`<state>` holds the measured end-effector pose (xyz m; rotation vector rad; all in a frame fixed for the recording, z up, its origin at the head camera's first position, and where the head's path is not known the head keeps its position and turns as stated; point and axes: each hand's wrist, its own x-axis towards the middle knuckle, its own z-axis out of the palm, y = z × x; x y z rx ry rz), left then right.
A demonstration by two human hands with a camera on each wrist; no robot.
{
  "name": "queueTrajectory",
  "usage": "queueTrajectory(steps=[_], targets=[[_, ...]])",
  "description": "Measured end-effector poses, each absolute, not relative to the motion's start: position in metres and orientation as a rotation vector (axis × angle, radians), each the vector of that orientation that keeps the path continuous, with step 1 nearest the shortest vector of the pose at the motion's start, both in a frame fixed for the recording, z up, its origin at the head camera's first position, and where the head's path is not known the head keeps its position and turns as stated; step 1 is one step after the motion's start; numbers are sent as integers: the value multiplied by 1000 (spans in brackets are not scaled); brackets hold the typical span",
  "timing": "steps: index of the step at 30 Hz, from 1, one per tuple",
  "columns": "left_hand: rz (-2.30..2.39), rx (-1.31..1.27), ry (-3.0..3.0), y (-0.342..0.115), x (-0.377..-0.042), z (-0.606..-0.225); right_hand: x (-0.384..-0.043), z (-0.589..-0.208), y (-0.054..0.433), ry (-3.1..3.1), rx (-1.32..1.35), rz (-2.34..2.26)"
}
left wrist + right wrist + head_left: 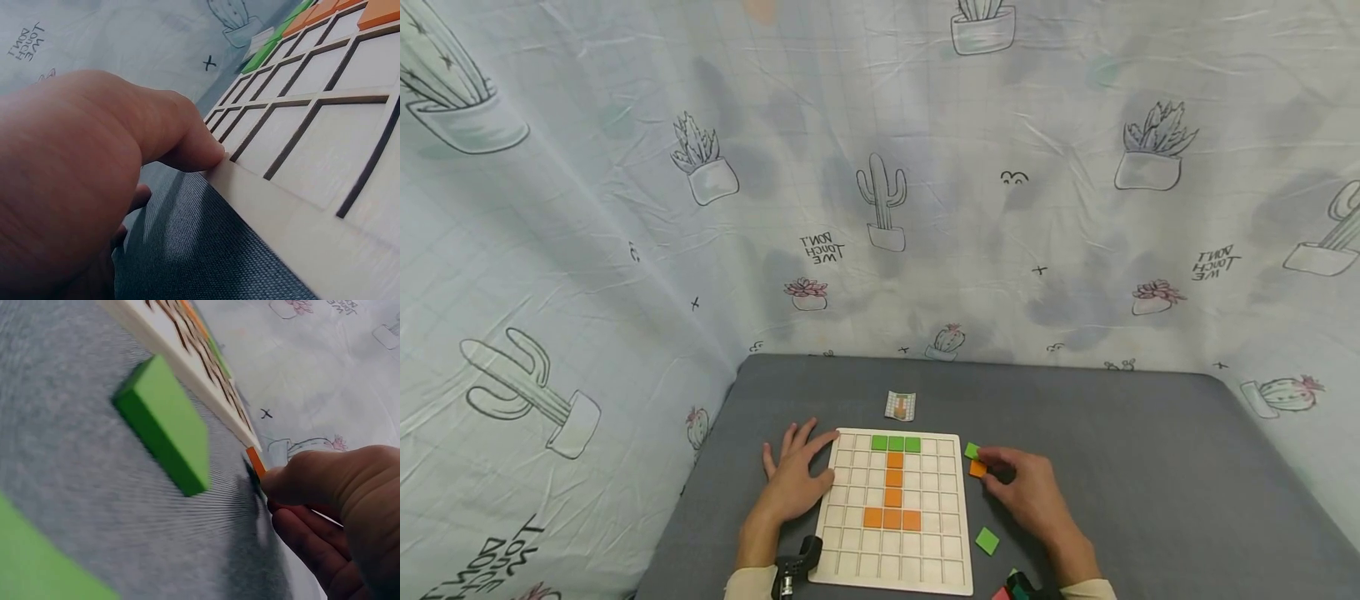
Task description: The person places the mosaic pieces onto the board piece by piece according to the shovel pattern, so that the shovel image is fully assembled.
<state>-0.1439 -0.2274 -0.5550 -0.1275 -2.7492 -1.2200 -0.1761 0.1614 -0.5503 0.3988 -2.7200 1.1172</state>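
A pale wooden grid board point(842, 546) lies on the table, with three green tiles point(891, 443) in its top row and several orange tiles point(893, 477) in a column and a row beneath. My left hand point(793, 487) rests at the board's left edge, fingers spread; its thumb point(194, 140) touches the rim. Beyond the right edge, my right hand point(1026, 492) pinches an orange tile point(256, 462) between thumb and fingers. A green tile point(972, 451) is right by those fingertips, partly covered. Another green tile point(165, 425) lies nearer me on the table.
A small pattern card point(900, 406) lies behind the board. At the front right, a red tile point(1001, 594) shows beside the dark wrist camera mount, partly hidden. The grey tabletop point(1120, 467) reaches back to a curtain point(955, 250) printed with cacti.
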Motion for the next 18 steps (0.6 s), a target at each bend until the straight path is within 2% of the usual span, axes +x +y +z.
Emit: queueTrajectory(steps=[18], targets=[[-1164, -35, -2851, -225, -145, -548, -152, -519, 170, -2748, 394, 1253]])
